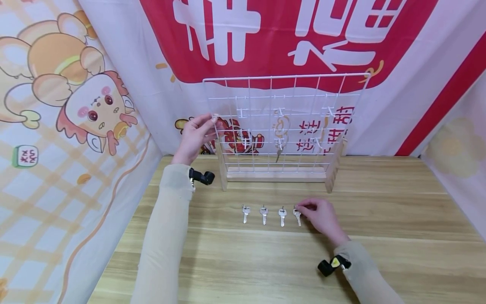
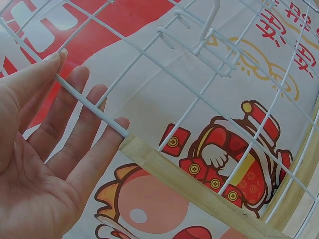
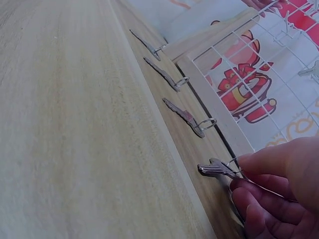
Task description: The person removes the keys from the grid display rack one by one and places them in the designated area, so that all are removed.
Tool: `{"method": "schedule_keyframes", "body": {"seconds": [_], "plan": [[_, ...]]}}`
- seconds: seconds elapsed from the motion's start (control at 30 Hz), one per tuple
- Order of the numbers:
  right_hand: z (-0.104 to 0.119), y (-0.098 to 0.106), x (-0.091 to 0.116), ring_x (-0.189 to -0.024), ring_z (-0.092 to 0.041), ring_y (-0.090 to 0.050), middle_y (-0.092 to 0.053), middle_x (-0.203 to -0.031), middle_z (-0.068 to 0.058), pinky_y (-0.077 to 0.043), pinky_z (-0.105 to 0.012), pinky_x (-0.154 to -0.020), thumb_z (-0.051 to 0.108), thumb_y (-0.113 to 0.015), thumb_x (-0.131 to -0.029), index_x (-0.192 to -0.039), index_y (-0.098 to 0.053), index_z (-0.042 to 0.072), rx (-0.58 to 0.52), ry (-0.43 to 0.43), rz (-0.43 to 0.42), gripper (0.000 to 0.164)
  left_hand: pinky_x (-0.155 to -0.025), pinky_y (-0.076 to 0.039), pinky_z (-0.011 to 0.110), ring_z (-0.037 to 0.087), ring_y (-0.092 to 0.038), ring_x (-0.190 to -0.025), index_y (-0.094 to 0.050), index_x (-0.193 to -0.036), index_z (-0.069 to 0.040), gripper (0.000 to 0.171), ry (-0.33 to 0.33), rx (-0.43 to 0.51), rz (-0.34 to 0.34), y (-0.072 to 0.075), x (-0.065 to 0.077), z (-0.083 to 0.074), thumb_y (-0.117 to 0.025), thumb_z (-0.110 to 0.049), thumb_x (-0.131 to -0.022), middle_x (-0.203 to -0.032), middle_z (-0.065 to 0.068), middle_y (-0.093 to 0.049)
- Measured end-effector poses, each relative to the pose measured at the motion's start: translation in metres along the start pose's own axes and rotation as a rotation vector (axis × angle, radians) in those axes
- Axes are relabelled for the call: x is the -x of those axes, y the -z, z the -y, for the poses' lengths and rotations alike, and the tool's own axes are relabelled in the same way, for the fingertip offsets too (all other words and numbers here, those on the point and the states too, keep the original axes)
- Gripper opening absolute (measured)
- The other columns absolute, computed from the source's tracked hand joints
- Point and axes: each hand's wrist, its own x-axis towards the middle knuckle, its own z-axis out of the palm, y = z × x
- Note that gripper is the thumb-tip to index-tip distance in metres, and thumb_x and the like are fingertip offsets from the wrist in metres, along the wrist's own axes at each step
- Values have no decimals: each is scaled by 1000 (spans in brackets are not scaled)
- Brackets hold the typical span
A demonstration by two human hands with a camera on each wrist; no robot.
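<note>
A white wire grid rack [image 1: 286, 77] stands upright in a wooden stand [image 1: 277, 175]. My left hand [image 1: 194, 137] holds its left side wire, thumb in front and fingers behind. On the table before the rack, several silver keys with small rings lie in a row. At the row's right end, my right hand [image 1: 320, 217] pinches the ring of a key [image 3: 215, 169] between thumb and forefinger. The nearest other key [image 1: 282, 217] lies just left of it. One more key [image 1: 279, 155] hangs from a hook in the grid's middle column.
Several white hooks [image 1: 280, 112] stick out from the grid in two rows. Behind the rack hangs a red and white printed cloth [image 1: 235, 55]. A patterned cloth [image 1: 49, 181] covers the left side. The wooden tabletop [image 1: 243, 270] extends toward the front.
</note>
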Motion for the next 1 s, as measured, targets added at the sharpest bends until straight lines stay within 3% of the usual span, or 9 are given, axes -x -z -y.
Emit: {"method": "schedule_keyframes", "body": {"seconds": [0.47, 0.73, 1.0], "plan": [[-2, 3, 1, -86, -20, -66, -75, -92, -3, -53, -36, -76, 15, -78, -93, -96, -79, 8, 35, -26, -9, 8, -102, -49, 56, 40, -66, -111, -67, -127, -2, 37, -4, 18, 1, 0, 0, 1, -70, -26, -99, -117, 21, -69], [-3, 3, 0, -87, -20, -66, -75, -92, -3, -54, -36, -77, 15, -78, -93, -96, -79, 8, 27, -29, -9, 8, -101, -51, 54, 44, -64, -113, -67, -127, -3, 37, -6, 18, 5, -1, 0, 0, -70, -26, -99, -115, 19, -70], [0, 7, 0, -81, -19, -67, -74, -97, -7, -57, -31, -69, 16, -76, -94, -106, -77, 5, -74, -101, 14, 16, -102, -48, 57, 45, -63, -114, -63, -130, 1, 42, -10, 22, 10, 0, 0, 1, -70, -26, -99, -116, 20, -69]]}}
